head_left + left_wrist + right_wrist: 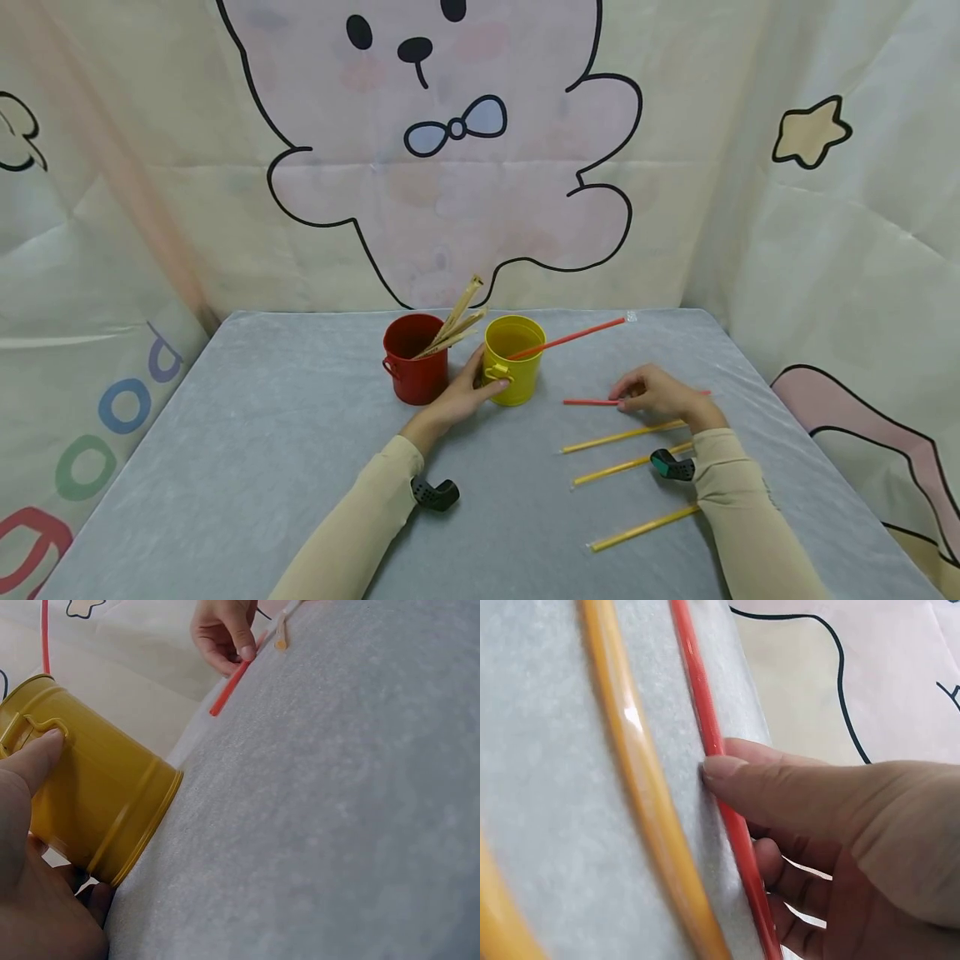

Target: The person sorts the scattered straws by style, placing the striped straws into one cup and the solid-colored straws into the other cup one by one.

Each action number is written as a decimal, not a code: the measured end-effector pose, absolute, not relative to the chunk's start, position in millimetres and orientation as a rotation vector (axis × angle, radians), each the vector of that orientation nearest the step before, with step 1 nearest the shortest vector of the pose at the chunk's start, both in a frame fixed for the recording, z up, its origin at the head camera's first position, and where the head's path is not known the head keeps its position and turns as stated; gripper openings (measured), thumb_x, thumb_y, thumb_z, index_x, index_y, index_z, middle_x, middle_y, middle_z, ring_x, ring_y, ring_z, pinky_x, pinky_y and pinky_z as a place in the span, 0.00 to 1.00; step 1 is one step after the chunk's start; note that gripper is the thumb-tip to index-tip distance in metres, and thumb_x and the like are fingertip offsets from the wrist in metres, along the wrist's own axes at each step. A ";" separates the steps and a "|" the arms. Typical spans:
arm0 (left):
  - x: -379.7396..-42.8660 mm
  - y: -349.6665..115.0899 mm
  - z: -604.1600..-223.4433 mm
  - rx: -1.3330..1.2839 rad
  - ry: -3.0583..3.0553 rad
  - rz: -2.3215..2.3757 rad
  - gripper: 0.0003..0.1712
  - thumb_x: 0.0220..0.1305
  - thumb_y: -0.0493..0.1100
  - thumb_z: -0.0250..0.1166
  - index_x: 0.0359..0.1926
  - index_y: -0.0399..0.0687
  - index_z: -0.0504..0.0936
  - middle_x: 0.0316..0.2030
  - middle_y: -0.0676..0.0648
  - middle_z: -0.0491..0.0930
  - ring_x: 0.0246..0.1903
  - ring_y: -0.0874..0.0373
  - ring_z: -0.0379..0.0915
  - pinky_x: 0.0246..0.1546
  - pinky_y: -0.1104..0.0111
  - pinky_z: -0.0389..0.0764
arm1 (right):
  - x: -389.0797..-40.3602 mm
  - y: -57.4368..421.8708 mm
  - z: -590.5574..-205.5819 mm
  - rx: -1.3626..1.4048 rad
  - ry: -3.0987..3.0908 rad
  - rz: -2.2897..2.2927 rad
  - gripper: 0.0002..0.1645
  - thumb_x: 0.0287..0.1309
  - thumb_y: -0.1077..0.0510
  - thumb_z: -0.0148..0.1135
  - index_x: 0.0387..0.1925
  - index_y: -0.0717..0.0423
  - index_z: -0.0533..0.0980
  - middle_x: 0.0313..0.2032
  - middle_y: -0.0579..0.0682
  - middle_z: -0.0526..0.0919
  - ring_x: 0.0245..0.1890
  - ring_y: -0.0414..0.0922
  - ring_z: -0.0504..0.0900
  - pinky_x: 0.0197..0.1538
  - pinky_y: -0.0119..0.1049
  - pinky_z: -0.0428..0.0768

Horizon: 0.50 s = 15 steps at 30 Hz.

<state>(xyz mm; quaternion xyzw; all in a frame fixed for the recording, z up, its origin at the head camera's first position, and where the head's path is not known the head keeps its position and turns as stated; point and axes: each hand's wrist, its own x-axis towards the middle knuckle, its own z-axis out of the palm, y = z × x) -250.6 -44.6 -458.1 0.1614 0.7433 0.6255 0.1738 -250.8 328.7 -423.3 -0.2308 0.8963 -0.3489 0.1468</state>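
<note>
My left hand [459,398] holds a small yellow metal bucket [525,382] standing upright on the table. In the left wrist view its thumb lies over the bucket's side handle [56,724], with other fingers round near the base. A red straw [577,337] leans out of this bucket to the right. My right hand [663,396] pinches another red straw [697,679] between thumb and finger, low at the tabletop. Nearer me lie yellow straws [615,437], roughly side by side, partly hidden by my right arm. Some straw ends show clear wrapping.
A red bucket [416,385] stands just left of the yellow one, with several tan sticks [459,312] leaning out to the right. Grey cloth [247,467] covers the table. A printed curtain [187,208] hangs behind the table's back edge and at both sides.
</note>
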 end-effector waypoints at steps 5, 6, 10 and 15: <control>-249.4 -44.3 -457.7 0.445 2.104 1.778 0.48 0.70 0.55 0.64 0.81 0.68 0.44 0.81 0.53 0.45 0.81 0.49 0.41 0.80 0.45 0.45 | -250.7 325.2 -423.9 -0.619 2.622 -0.970 0.05 0.59 0.67 0.69 0.37 0.67 0.84 0.29 0.53 0.82 0.29 0.36 0.72 0.34 0.27 0.72; -249.2 -44.2 -457.7 0.445 2.105 1.776 0.49 0.70 0.55 0.64 0.81 0.68 0.44 0.81 0.53 0.45 0.81 0.49 0.41 0.80 0.45 0.45 | -250.9 324.9 -423.8 -0.601 2.625 -0.965 0.05 0.59 0.67 0.69 0.37 0.66 0.84 0.30 0.53 0.83 0.30 0.36 0.72 0.34 0.27 0.72; -249.1 -44.2 -457.6 0.449 2.107 1.772 0.49 0.70 0.56 0.64 0.81 0.68 0.44 0.81 0.52 0.46 0.81 0.50 0.40 0.80 0.46 0.45 | -251.6 323.5 -421.8 -0.579 2.613 -0.957 0.05 0.61 0.67 0.67 0.38 0.65 0.84 0.35 0.55 0.86 0.34 0.36 0.74 0.39 0.27 0.75; -249.7 -44.4 -458.0 0.451 2.101 1.777 0.49 0.70 0.55 0.64 0.81 0.68 0.44 0.81 0.53 0.46 0.81 0.50 0.40 0.80 0.45 0.44 | -250.0 319.5 -415.8 -0.651 2.599 -0.995 0.07 0.63 0.66 0.66 0.41 0.65 0.83 0.38 0.59 0.87 0.36 0.36 0.77 0.40 0.27 0.76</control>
